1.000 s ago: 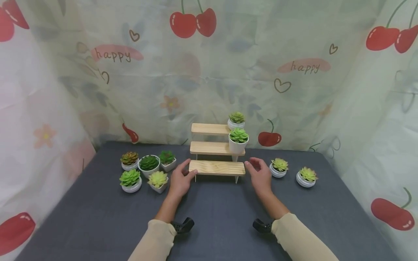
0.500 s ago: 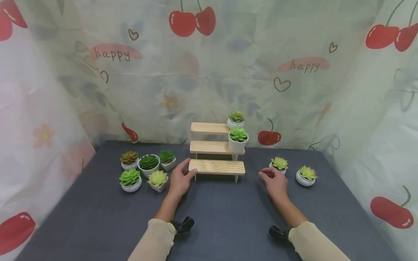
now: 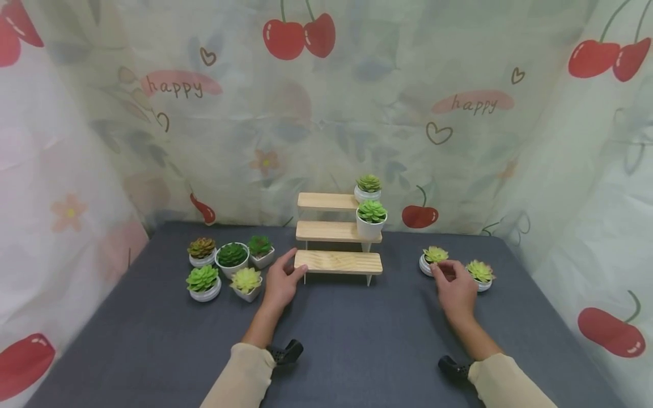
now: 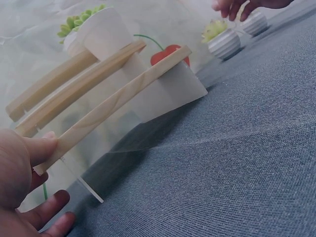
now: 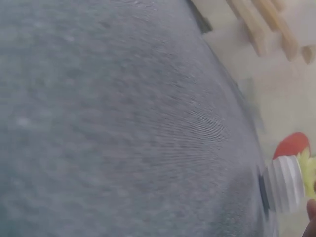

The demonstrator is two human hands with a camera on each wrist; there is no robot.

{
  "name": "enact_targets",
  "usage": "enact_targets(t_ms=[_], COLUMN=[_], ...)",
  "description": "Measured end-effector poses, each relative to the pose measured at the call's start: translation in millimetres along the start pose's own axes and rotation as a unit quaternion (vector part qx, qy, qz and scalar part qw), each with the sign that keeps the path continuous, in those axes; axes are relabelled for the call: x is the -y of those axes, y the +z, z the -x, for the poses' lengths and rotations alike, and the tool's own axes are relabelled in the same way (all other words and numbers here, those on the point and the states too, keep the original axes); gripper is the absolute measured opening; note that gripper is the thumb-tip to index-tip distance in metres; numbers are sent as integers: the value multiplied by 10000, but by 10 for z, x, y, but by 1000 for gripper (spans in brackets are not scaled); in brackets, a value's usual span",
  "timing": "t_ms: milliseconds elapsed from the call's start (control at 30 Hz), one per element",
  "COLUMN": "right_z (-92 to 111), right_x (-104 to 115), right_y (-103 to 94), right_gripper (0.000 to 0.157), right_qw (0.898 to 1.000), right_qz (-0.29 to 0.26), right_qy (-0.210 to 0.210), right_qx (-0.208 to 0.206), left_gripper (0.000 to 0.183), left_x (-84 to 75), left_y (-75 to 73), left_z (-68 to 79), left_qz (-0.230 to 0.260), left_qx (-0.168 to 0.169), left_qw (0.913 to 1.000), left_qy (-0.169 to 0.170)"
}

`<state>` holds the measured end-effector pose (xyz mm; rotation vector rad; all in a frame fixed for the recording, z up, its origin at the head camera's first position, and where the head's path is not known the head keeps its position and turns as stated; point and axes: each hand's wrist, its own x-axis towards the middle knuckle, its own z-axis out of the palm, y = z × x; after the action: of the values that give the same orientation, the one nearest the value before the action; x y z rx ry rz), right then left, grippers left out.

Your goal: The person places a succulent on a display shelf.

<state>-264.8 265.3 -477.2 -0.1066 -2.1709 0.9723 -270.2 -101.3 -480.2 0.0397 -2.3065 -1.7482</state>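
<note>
A three-tier wooden plant stand (image 3: 339,262) stands mid-table. My left hand (image 3: 282,279) pinches the left end of its lowest board, the thumb on top in the left wrist view. On the right, my right hand (image 3: 458,289) hovers with loosely bent fingers, holding nothing. Its fingertips overlap the edge of a yellow-green succulent (image 3: 435,255) in a ribbed white pot (image 5: 285,185). A second yellow-green succulent (image 3: 480,271) is partly hidden behind that hand. A green succulent (image 3: 369,183) sits on the top tier's right end, another potted succulent (image 3: 371,218) on the middle tier.
Several potted succulents cluster at the left, among them a dark green one (image 3: 232,255) and a pale yellow-green one (image 3: 246,282). The dark cloth-covered table (image 3: 336,340) ends at a printed curtain (image 3: 326,124) behind the stand.
My right hand has left the stand's right side and moved right, past the first yellow-green succulent toward the second. My left hand has stayed at the lowest board's left end.
</note>
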Motion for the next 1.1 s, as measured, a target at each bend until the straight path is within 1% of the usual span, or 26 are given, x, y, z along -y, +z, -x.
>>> enact_targets(t_ms=[67,100,167,233,367,500,567,633,733,867,967,1100], right_z=[-29,-38,-47,-47,-49,-83,-105,-126,-148,-166,-179,-193], right_x=[-10,-15,-15,-18,-35,-46,-59,-75,-106,-137,-156,-185], right_y=[-10,-12,-11,-5,11,45,74,102,140,176,195,210], right_gripper=[20,22,28,36,56,79,88,95,98,99,98,94], right_qw=[9997,9996,9995,9994,9973,9904,9861,9825,9790,9750,9730,9728], right_qz=[-136,-157,-211,-279,-455,-633,-617,-489,-290,-160,-67,50], right_qy=[-74,-46,4,113,543,1038,1231,1366,1489,1629,1711,1738], right_qx=[-203,-251,-255,-153,172,662,934,1165,1364,1502,1546,1530], left_gripper=[54,54,54,54,54,54,54,54,54,53,53,53], left_x=[2,-2,-3,-3,-4,-5,-6,-9,-12,-1,2,-1], left_y=[-1,-3,-7,-5,4,6,3,0,-1,-1,-6,-8], left_z=[0,1,5,4,-2,-2,1,3,3,1,0,0], left_qz=[-10,-4,-2,-9,-4,13,6,-1,-21,-13,-4,-39], left_qx=[-2,-4,-17,-32,-43,-52,-67,-73,-65,-27,-20,-44], left_qw=[10000,10000,10000,10000,10000,10000,10000,10000,9999,10000,10000,10000], left_qy=[4,-1,-6,-13,-18,-33,-51,-64,-89,-93,-85,-77])
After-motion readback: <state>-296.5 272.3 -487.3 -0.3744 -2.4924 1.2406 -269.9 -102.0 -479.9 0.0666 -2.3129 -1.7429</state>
